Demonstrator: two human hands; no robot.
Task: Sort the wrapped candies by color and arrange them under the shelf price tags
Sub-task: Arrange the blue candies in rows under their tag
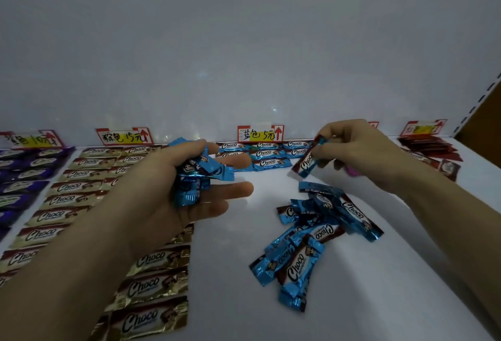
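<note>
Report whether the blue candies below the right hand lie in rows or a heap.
A heap: the blue candies overlap at crossed angles on the shelf, unlike the flat rows under the blue price tag.

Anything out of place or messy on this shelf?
Yes: a loose pile of blue foil-wrapped candies lies criss-crossed on the white shelf, in front of the neat rows of blue candies under the red-and-yellow paper price tag. A small pink thing below the right hand is unidentifiable.
</note>
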